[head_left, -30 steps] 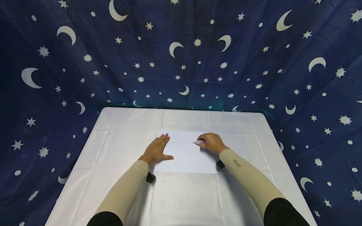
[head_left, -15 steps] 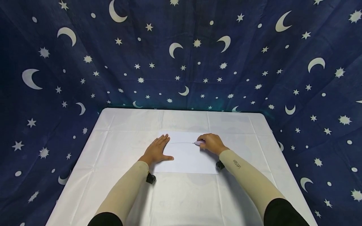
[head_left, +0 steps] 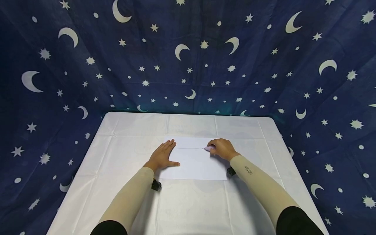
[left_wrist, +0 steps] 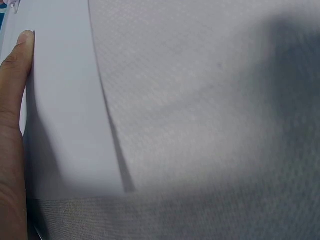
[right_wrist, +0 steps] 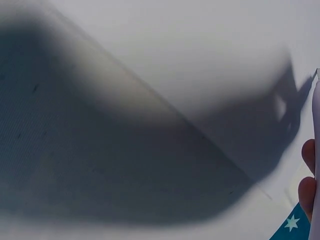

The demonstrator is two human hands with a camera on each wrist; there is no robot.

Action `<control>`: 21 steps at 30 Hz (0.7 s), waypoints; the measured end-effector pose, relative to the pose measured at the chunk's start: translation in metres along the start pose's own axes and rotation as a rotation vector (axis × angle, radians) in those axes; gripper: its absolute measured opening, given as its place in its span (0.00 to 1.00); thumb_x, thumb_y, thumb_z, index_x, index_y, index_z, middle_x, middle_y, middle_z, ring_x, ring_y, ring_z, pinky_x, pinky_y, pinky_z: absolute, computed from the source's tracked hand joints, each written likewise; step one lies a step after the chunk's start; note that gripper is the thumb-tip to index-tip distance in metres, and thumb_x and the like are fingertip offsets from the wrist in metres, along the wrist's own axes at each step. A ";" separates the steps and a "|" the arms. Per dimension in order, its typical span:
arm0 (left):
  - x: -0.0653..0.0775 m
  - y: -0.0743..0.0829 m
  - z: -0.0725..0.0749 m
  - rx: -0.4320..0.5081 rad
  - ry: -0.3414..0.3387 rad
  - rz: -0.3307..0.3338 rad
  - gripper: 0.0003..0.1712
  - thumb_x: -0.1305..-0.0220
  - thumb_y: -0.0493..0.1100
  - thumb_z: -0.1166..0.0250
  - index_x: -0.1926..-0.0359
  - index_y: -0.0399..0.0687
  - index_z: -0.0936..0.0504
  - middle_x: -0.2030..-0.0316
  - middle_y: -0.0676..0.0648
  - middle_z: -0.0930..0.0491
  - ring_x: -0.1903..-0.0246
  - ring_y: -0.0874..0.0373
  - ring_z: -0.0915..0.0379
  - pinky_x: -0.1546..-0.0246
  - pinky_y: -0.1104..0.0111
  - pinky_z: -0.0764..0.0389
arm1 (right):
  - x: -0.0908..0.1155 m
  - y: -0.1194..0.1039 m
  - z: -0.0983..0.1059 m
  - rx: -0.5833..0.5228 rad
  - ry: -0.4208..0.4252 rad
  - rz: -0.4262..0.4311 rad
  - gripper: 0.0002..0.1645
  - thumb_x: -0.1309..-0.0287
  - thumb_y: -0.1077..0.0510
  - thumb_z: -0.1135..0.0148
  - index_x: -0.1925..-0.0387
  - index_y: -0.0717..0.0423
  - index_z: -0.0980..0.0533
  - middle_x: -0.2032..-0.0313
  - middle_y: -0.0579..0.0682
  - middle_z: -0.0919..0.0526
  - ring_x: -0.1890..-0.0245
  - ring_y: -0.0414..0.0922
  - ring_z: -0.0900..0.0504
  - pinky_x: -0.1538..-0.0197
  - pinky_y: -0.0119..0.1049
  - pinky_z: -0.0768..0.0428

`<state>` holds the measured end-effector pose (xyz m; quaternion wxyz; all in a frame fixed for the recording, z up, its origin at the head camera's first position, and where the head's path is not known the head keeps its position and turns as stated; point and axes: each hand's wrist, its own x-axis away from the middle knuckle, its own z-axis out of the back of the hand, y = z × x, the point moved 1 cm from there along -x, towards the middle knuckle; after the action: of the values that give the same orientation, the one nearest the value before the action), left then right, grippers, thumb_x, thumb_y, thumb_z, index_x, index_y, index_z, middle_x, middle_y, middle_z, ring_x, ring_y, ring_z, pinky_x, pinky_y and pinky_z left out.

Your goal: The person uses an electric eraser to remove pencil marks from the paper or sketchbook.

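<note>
A white sheet of paper lies on the table, with a thin, slightly curved line across its upper part. My left hand rests flat on the sheet's left side, fingers and thumb spread; its thumb lies over the paper in the left wrist view. Near the line's right end, my right hand grips a lilac pen-like tool, its narrow tip pointing left onto the paper. In the right wrist view the tool's lilac body shows at the right edge, with two fingertips against it.
A white cloth with fold creases covers the table. Behind and beside it hangs a dark blue curtain printed with moons and stars. The forearms cast shadows over the cloth and the sheet's lower edge.
My right hand has shifted slightly to the right with the lilac tool, and the line reaches a little farther right. The left hand stays in place.
</note>
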<state>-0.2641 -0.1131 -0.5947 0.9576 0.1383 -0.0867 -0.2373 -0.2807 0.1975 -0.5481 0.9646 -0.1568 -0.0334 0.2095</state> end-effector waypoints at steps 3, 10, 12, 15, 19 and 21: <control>0.000 0.000 -0.001 -0.012 -0.004 0.007 0.64 0.64 0.80 0.46 0.30 0.52 0.53 0.31 0.53 0.61 0.33 0.59 0.68 0.35 0.63 0.62 | 0.003 0.004 0.001 0.008 -0.003 -0.014 0.14 0.56 0.54 0.33 0.63 0.44 0.19 0.63 0.42 0.18 0.63 0.42 0.23 0.56 0.41 0.26; 0.002 0.001 -0.002 -0.007 0.000 0.010 0.64 0.64 0.80 0.46 0.30 0.52 0.53 0.31 0.53 0.61 0.33 0.58 0.69 0.35 0.62 0.63 | 0.007 0.010 0.002 0.011 0.008 -0.001 0.14 0.56 0.53 0.33 0.63 0.42 0.19 0.63 0.42 0.18 0.64 0.41 0.23 0.58 0.40 0.25; 0.002 0.001 -0.002 -0.010 0.000 0.009 0.64 0.63 0.80 0.46 0.30 0.52 0.53 0.31 0.54 0.62 0.33 0.59 0.69 0.35 0.63 0.64 | 0.008 0.010 0.002 0.010 0.005 -0.005 0.14 0.56 0.53 0.33 0.63 0.42 0.20 0.62 0.42 0.18 0.63 0.41 0.23 0.58 0.40 0.26; 0.002 0.001 -0.002 -0.018 -0.005 0.014 0.64 0.63 0.81 0.47 0.30 0.52 0.54 0.31 0.54 0.62 0.33 0.59 0.70 0.36 0.64 0.65 | 0.006 0.008 0.001 0.008 -0.002 -0.006 0.14 0.56 0.53 0.33 0.62 0.42 0.20 0.62 0.42 0.19 0.63 0.41 0.23 0.57 0.40 0.26; 0.002 0.002 -0.001 -0.016 0.001 0.012 0.64 0.64 0.80 0.46 0.30 0.51 0.53 0.31 0.53 0.61 0.33 0.59 0.68 0.35 0.63 0.64 | 0.005 0.004 0.001 -0.004 -0.005 0.001 0.15 0.56 0.54 0.32 0.62 0.43 0.20 0.62 0.42 0.18 0.63 0.41 0.23 0.57 0.40 0.26; 0.002 0.002 -0.001 -0.014 0.000 0.010 0.64 0.63 0.80 0.45 0.30 0.51 0.53 0.31 0.53 0.60 0.33 0.58 0.68 0.35 0.63 0.63 | 0.004 0.002 0.002 -0.012 -0.004 0.008 0.15 0.57 0.54 0.32 0.62 0.44 0.19 0.62 0.43 0.18 0.63 0.42 0.23 0.57 0.41 0.26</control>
<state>-0.2612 -0.1117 -0.5948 0.9597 0.1311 -0.0858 -0.2332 -0.2781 0.2011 -0.5471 0.9627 -0.1623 -0.0357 0.2135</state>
